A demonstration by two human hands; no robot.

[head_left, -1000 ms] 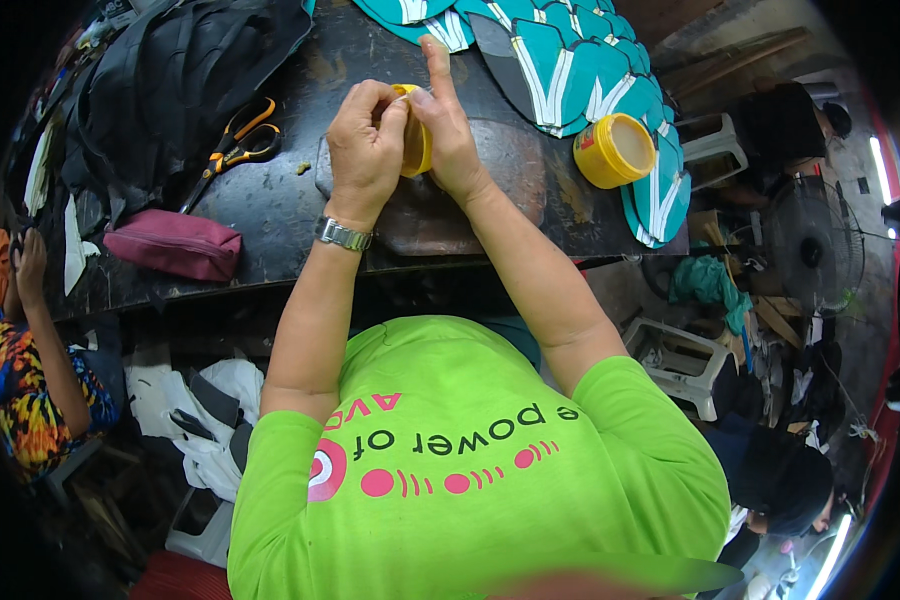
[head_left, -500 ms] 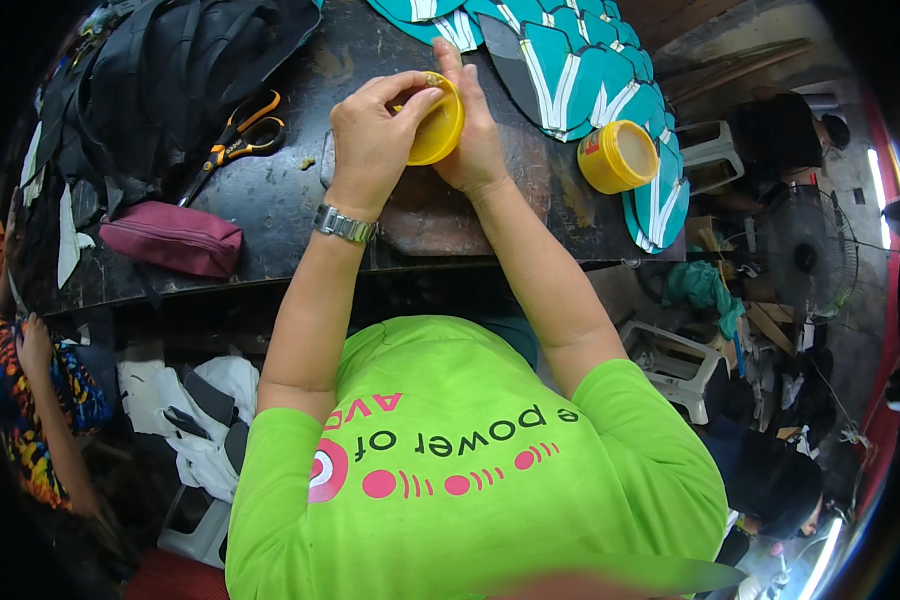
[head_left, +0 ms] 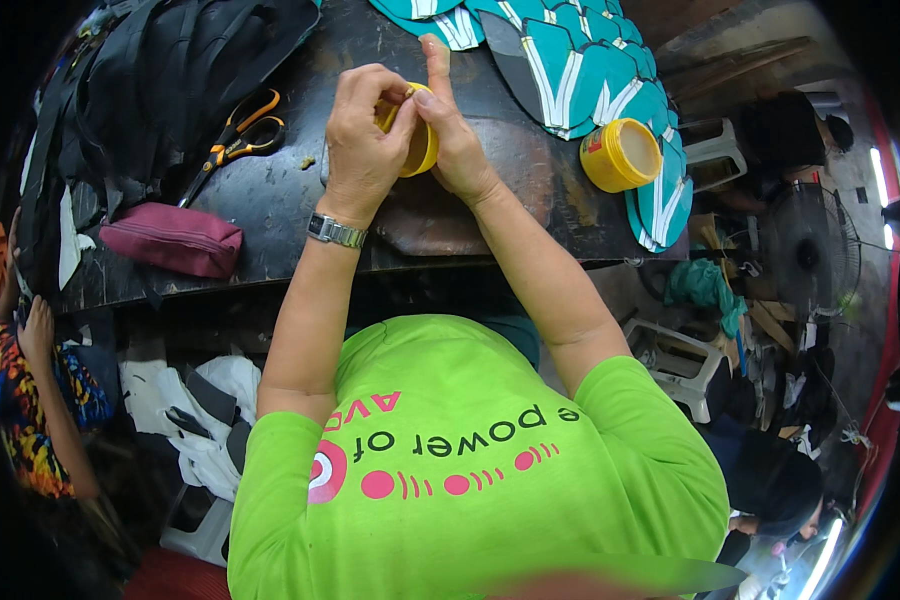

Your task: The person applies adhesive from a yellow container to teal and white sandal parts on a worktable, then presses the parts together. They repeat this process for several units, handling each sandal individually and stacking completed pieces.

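A round yellow lid (head_left: 425, 155) is tilted on edge between my hands above the table. My right hand (head_left: 457, 145) grips it from the right, with one finger stretched upward past the rim. My left hand (head_left: 362, 135), with a metal watch at the wrist, is closed at the lid's upper edge, fingertips meeting the right thumb. A small brownish bit shows at those fingertips, too small to name. To the right stands an open yellow jar (head_left: 610, 160) with pale, cream-coloured contents.
Teal shoe-upper pieces (head_left: 565, 85) with white strips overlap beside the jar. Orange-handled scissors (head_left: 232, 148) and a maroon zip pouch (head_left: 172, 238) lie left, next to heaped black material (head_left: 170, 80). A brown board (head_left: 450, 225) lies under my hands. Another person's arm (head_left: 55, 400) shows far left.
The lid has shifted slightly left and down and turned more edge-on. Both hands moved a little left with it, and my right thumb now meets the left fingertips.
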